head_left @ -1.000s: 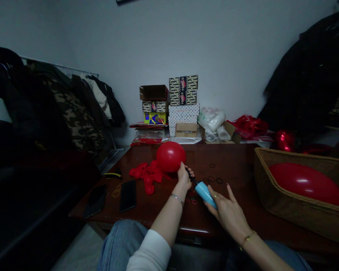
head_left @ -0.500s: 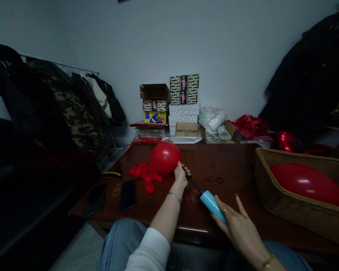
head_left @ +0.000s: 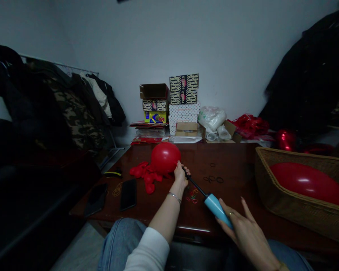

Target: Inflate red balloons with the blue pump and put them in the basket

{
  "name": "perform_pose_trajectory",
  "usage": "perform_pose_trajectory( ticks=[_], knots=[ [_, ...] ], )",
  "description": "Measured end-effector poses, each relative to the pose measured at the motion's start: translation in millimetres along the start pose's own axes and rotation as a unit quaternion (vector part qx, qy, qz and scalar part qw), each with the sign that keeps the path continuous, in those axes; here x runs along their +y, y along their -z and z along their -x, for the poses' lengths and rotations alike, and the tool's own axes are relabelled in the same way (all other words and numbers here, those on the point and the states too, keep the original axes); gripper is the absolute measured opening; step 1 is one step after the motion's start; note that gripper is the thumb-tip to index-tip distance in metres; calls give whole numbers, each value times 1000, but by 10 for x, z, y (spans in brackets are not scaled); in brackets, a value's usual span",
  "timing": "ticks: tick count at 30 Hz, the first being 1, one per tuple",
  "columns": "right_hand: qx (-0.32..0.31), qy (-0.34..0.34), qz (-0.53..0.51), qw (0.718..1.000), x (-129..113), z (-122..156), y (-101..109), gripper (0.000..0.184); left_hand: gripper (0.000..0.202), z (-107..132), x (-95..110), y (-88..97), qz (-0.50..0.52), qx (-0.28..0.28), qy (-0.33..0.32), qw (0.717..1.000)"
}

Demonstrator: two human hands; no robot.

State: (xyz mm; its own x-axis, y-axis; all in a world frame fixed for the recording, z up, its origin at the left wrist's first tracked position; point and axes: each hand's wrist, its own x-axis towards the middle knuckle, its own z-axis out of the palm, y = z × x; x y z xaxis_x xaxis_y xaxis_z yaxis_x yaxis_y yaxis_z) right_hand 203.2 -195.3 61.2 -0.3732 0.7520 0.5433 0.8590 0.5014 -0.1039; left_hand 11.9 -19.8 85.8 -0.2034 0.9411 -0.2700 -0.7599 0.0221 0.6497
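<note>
A partly inflated red balloon point(head_left: 165, 157) rests on the dark wooden table, its neck pinched in my left hand point(head_left: 181, 174). That hand also closes round the nozzle end of a hand balloon pump; the exact join is hidden by my fingers. The balloon pump point(head_left: 218, 210) has a light-blue barrel and a black shaft, much of which shows between my hands. My right hand point(head_left: 244, 227) grips the barrel's near end between thumb and fingers, with some fingers raised. Limp red balloons point(head_left: 147, 175) lie in a heap beside the inflated one.
A wicker basket point(head_left: 299, 214) holding a large red balloon point(head_left: 307, 183) stands at the right. Small coloured rubber bands point(head_left: 192, 195), black loops point(head_left: 211, 179) and two dark phones point(head_left: 128, 194) lie on the table. Stacked boxes point(head_left: 184, 89) line the back; clothes hang on both sides.
My right hand has drawn the blue barrel back toward me and to the right, so more black shaft shows. My left hand and the balloon look unmoved.
</note>
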Motion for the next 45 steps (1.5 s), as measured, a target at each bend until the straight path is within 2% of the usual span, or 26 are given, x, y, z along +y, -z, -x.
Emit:
perform_pose_trajectory(
  ticks=[8,13,18,27,33,38,45],
  knots=[
    [-14,-20,1,1000,-111,-499,-136,42,34,113,-97,-49,-12,-20,20,1000],
    [-7,-19,9,1000,-172,-615,-217,43,36,97,-71,-59,-27,-13,16,999],
    [-6,-10,-3,1000,-188,-478,-193,47,33,18,-19,-12,-31,-15,-2,999],
    [-10,14,-4,1000,-31,-22,-22,55,28,-136,115,61,-30,-5,-10,999],
    [1,14,1,1000,-40,31,38,53,28,-166,135,62,-22,-2,-7,1000],
    [-14,-7,-5,1000,-96,-168,-23,45,30,-86,44,22,-34,-6,6,999],
    [-35,-35,26,998,-243,-675,-146,39,29,-29,-53,-47,-48,0,25,999]
  ],
)
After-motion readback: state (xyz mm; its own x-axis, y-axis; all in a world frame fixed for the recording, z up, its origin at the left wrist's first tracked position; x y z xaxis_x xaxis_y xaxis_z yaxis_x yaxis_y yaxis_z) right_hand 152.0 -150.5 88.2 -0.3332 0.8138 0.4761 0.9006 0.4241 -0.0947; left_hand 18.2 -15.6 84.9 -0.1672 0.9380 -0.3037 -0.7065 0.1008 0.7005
